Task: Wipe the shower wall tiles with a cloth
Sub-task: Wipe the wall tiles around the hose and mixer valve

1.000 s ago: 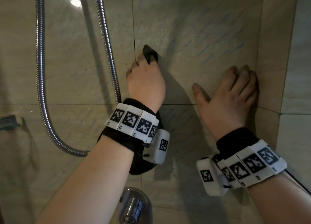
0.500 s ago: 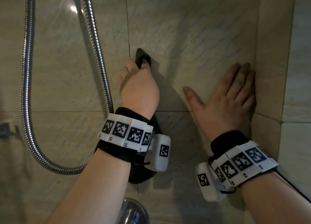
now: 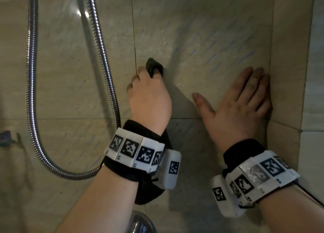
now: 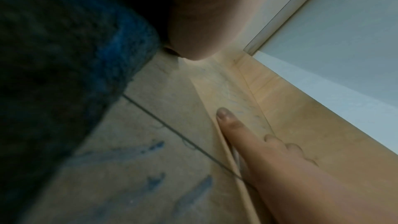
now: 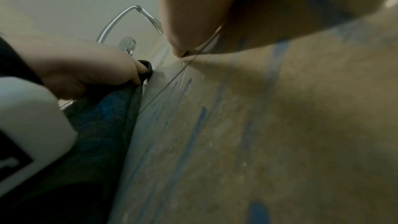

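My left hand grips a dark blue cloth and holds it against the beige shower wall tile, just right of a vertical grout line. The cloth hangs down under my wrist and fills the left of the left wrist view. In the right wrist view the cloth lies along the tile below my left hand. My right hand rests flat on the same tile beside the wall corner, fingers straight, holding nothing; it also shows in the left wrist view.
A chrome shower hose loops down the wall left of my left hand. A chrome tap fitting sticks out at the bottom edge. The side wall meets the tiled wall right of my right hand. Blue streaks mark the tiles.
My left hand and the cloth have slid a little down the tile, and the view has shifted with them. My right hand stays flat by the corner.
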A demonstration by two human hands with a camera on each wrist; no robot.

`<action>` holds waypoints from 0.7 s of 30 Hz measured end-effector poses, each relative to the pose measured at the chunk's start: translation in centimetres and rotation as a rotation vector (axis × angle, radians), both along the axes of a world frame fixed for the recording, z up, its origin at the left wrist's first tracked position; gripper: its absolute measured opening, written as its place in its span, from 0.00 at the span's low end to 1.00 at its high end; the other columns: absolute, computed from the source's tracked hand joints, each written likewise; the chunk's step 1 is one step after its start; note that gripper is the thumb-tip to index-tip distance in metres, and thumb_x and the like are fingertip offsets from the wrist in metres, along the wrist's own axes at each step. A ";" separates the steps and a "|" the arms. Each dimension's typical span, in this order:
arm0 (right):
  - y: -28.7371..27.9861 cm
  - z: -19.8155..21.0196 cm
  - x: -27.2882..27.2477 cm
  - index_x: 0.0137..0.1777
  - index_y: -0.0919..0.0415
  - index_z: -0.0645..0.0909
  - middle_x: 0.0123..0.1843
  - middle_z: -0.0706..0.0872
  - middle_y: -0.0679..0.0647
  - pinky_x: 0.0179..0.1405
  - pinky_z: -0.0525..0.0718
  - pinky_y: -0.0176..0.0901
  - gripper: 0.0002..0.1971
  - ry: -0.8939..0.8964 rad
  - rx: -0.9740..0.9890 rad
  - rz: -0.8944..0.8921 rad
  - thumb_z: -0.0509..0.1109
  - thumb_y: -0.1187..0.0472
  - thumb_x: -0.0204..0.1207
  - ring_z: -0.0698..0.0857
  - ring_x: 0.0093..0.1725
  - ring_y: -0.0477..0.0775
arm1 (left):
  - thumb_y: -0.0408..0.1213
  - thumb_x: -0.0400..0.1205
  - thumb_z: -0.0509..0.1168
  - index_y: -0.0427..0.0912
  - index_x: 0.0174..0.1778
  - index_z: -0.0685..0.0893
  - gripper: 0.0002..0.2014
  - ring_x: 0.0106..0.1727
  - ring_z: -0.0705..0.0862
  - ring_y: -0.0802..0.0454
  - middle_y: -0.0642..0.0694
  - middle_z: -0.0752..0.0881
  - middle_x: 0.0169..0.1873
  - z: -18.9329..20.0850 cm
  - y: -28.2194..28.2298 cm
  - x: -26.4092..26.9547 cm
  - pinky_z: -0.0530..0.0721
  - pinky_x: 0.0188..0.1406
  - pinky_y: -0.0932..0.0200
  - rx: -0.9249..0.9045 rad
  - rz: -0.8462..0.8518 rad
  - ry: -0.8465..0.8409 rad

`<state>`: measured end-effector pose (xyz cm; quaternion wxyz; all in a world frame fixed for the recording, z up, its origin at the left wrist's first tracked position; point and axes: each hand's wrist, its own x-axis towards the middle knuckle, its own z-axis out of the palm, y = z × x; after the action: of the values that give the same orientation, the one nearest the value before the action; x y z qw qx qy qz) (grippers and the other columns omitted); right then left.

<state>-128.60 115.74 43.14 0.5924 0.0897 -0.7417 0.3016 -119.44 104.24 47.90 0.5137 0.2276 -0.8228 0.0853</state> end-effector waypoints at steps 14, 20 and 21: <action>0.1 -0.1 -0.1 0.81 0.72 0.51 0.81 0.58 0.71 0.72 0.61 0.63 0.54 0.002 0.027 -0.047 0.49 0.24 0.73 0.58 0.80 0.69 | 0.30 0.86 0.51 0.33 0.77 0.66 0.22 0.67 0.75 0.37 0.33 0.72 0.69 -0.2 0.0 -0.2 0.76 0.60 0.49 0.087 0.010 -0.013; 0.2 -0.2 -0.1 0.82 0.71 0.49 0.82 0.56 0.70 0.72 0.60 0.62 0.54 -0.008 0.037 -0.044 0.48 0.23 0.73 0.56 0.81 0.68 | 0.29 0.86 0.52 0.33 0.80 0.63 0.24 0.66 0.74 0.36 0.33 0.71 0.68 1.9 -1.4 -0.1 0.74 0.61 0.49 0.149 -0.079 0.063; 0.2 -0.2 -0.1 0.82 0.71 0.49 0.82 0.56 0.70 0.73 0.60 0.62 0.54 -0.009 0.039 -0.046 0.48 0.23 0.73 0.56 0.81 0.68 | 0.29 0.86 0.52 0.32 0.80 0.62 0.25 0.67 0.74 0.35 0.33 0.70 0.69 2.1 -1.5 -0.2 0.74 0.62 0.48 0.153 -0.086 0.069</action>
<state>-128.71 115.93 42.98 0.5940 0.0829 -0.7520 0.2735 -119.66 102.75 50.05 0.5260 0.2335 -0.8177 -0.0078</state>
